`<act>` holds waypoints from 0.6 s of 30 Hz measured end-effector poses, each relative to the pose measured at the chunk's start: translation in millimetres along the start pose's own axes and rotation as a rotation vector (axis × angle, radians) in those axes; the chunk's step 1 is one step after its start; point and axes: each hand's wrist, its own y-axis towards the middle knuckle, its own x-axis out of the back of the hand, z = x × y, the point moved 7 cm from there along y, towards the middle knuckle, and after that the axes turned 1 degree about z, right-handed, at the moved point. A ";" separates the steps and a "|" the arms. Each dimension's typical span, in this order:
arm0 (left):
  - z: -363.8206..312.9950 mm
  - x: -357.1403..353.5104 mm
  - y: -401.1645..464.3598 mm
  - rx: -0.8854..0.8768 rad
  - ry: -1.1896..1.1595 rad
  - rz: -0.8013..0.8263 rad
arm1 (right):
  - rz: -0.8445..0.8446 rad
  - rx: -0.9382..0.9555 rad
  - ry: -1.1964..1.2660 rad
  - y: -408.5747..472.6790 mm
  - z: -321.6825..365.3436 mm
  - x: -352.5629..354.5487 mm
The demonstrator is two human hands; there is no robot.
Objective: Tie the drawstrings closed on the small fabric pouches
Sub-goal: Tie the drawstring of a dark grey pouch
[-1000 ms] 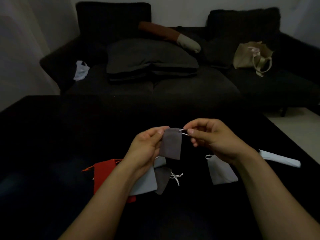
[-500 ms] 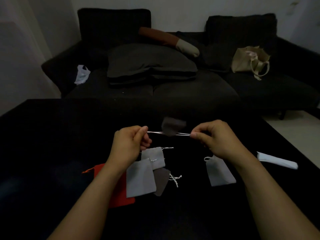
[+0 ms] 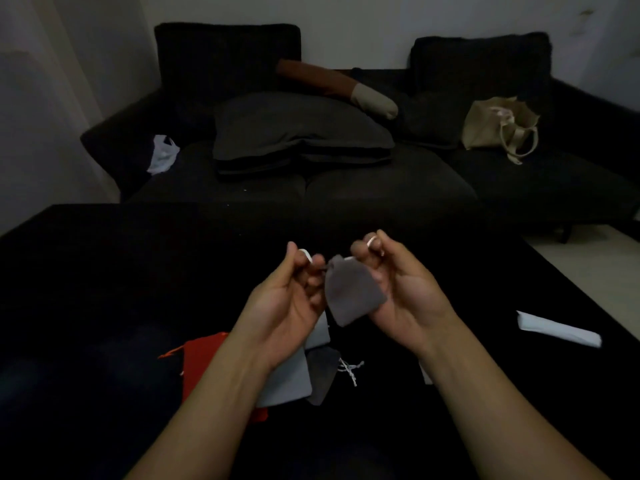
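A small dark grey pouch [image 3: 351, 293] hangs between my hands above the black table [image 3: 104, 289], its neck gathered shut. My left hand [image 3: 294, 299] pinches its white drawstring at the left of the neck. My right hand [image 3: 398, 289] pinches the other drawstring end, the pouch resting against its fingers. Below my left wrist lie a light grey pouch [image 3: 291, 379], a dark grey pouch [image 3: 323, 374] with a knotted white string [image 3: 350, 368], and a red pouch [image 3: 201, 358]. Another pale pouch [image 3: 425, 374] peeks out beside my right forearm.
A white folded piece [image 3: 557, 330] lies on the table at the right. Behind the table stands a dark sofa [image 3: 381, 188] with a grey cushion [image 3: 298, 129], a beige bag [image 3: 498, 124] and a white plastic bag [image 3: 162, 157].
My hands, spread apart half a second ago with the strings pulled taut, have come together. The grey pouch has dropped from the stretched strings and now hangs between my fingers.
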 end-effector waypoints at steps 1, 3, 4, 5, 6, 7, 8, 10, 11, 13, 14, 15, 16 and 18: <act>-2.1 3.3 2.3 -0.040 0.053 -0.034 | -0.003 0.007 -0.070 1.1 0.7 0.6; -5.8 8.8 5.7 -0.111 0.137 -0.093 | -0.038 0.032 -0.225 3.2 2.0 4.2; -6.0 9.1 6.2 -0.136 0.179 -0.106 | -0.059 0.050 -0.272 4.7 1.6 8.1; -5.1 8.4 6.5 -0.158 0.222 -0.105 | -0.072 0.064 -0.299 5.6 0.1 9.7; -3.7 6.1 5.6 -0.176 0.258 -0.094 | -0.080 0.069 -0.299 6.7 -2.9 12.8; -3.2 3.2 3.6 -0.199 0.292 -0.077 | -0.077 0.062 -0.283 7.2 -6.1 13.7; -3.3 0.6 1.2 -0.223 0.336 -0.057 | -0.063 0.048 -0.266 6.8 -9.4 12.2; -5.3 -2.6 -2.3 -0.266 0.476 -0.019 | -0.035 0.014 -0.252 4.8 -13.7 9.4; -7.0 -2.0 -3.5 -0.284 0.524 -0.017 | -0.029 0.009 -0.254 3.9 -14.8 9.1; -11.8 2.0 -3.6 -0.301 0.515 -0.040 | -0.047 0.018 -0.273 4.2 -13.7 11.2; -13.6 4.3 -3.2 -0.297 0.483 -0.055 | -0.070 0.020 -0.292 4.7 -13.6 13.9; -14.9 7.2 -2.1 -0.284 0.447 -0.074 | -0.092 0.020 -0.310 5.7 -14.0 17.2; -14.3 10.0 -1.0 -0.255 0.394 -0.094 | -0.110 0.019 -0.319 6.3 -14.1 19.7; -6.3 11.0 -1.4 -0.140 0.253 -0.103 | -0.143 0.014 -0.299 7.3 -15.8 24.3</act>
